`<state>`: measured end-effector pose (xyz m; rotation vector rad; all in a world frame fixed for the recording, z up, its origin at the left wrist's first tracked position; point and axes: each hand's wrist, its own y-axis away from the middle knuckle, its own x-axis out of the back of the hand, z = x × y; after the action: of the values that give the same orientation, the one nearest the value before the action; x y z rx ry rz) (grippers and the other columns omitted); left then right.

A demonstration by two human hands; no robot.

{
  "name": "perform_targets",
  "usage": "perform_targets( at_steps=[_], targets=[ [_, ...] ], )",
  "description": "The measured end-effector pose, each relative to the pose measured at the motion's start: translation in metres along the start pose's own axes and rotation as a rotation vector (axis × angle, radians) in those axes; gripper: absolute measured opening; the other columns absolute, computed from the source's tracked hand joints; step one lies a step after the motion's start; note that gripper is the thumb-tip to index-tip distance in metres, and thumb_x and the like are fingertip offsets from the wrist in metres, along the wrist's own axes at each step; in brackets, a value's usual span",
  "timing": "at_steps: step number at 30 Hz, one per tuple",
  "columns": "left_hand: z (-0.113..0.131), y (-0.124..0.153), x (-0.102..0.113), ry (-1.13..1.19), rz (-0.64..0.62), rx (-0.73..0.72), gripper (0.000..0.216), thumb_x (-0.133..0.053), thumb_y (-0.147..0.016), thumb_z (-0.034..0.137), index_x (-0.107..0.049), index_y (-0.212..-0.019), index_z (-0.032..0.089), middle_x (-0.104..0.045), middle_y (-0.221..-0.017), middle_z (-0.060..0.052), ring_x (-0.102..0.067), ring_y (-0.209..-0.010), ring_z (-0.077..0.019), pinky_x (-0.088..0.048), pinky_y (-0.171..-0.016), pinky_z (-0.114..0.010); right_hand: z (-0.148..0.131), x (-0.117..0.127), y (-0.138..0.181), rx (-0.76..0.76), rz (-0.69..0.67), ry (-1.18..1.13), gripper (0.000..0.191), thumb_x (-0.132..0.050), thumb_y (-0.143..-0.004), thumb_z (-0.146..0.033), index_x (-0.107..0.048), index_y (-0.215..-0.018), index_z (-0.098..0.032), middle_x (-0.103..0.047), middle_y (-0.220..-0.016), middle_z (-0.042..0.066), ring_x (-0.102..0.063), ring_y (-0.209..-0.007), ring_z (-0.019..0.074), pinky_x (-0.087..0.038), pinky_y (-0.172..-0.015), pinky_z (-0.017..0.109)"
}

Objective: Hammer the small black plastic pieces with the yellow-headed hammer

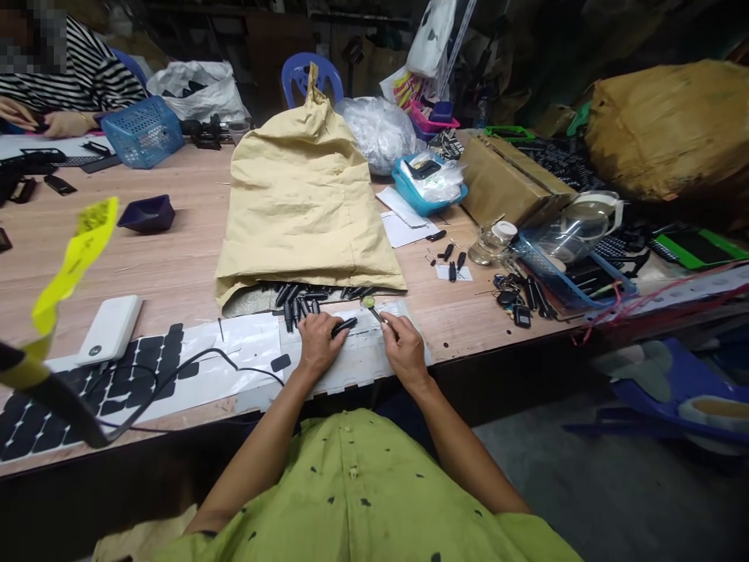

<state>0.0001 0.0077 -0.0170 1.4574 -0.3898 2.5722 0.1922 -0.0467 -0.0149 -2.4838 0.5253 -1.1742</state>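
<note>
Closed around a small black elongated part [344, 326], my left hand [319, 342] rests over the white board [363, 355] at the table's front edge. My right hand [405, 350] grips a thin tool with a round yellowish-green head [368, 303], pointing up and left; its exact kind I cannot make out. Just beyond my left hand, a pile of similar black parts [296, 300] spills from under a large tan cloth bag [310, 203].
To the left lie a sheet of black stickers [149, 359], a white power bank [110, 329] and a cable [204, 353]. At right are small black parts [452, 270], keys [515, 300] and a blue basket [576, 273]. A co-worker's hands [67, 123] are at the far left.
</note>
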Motion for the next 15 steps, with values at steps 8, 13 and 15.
perform_targets(
  at_steps=[8,13,15],
  targets=[
    [0.001,0.001,0.002,0.055,-0.015,0.036,0.015,-0.068,-0.088,0.033,-0.079,-0.098,0.028,-0.073,-0.099,-0.008,-0.056,-0.105,-0.0311,-0.034,-0.097,-0.049,-0.010,0.006,0.011,0.025,-0.086,-0.021,0.031,-0.050,-0.097,-0.019,-0.076,-0.112,-0.024,-0.075,-0.096,0.006,-0.071,-0.091,0.0190,-0.057,-0.083,0.029],
    [0.001,0.001,0.002,0.065,-0.015,0.031,0.016,-0.068,-0.089,0.034,-0.079,-0.098,0.029,-0.073,-0.097,-0.008,-0.055,-0.104,-0.0307,-0.034,-0.098,-0.050,-0.015,0.005,0.015,0.064,-0.092,0.041,0.035,-0.048,-0.098,-0.017,-0.075,-0.119,-0.026,-0.074,-0.099,0.006,-0.070,-0.093,0.0183,-0.057,-0.084,0.028],
    [0.002,0.001,0.002,0.061,-0.016,0.039,0.016,-0.068,-0.089,0.034,-0.079,-0.098,0.028,-0.072,-0.096,-0.007,-0.055,-0.104,-0.0308,-0.033,-0.098,-0.050,-0.016,0.006,0.014,0.062,-0.108,0.050,0.035,-0.049,-0.098,-0.018,-0.075,-0.118,-0.026,-0.074,-0.098,0.006,-0.070,-0.091,0.0177,-0.057,-0.081,0.027]
  ],
)
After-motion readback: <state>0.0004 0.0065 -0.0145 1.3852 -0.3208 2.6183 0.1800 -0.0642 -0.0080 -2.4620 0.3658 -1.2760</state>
